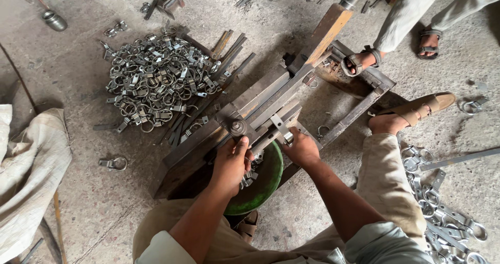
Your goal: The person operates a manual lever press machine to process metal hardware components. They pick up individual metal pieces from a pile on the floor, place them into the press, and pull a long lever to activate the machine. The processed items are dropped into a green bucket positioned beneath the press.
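I sit on the floor over a rusty steel jig. My left hand grips a round bolt-headed part on the jig's near end. My right hand pinches a small shiny metal strip piece lying on the jig's slot. Under both hands sits a green bowl holding a few metal clips.
A large heap of finished metal ring clips lies at the upper left, with flat steel strips beside it. More clips lie by my right leg. Another person's sandalled feet rest on the frame at the upper right. Cloth sacks lie left.
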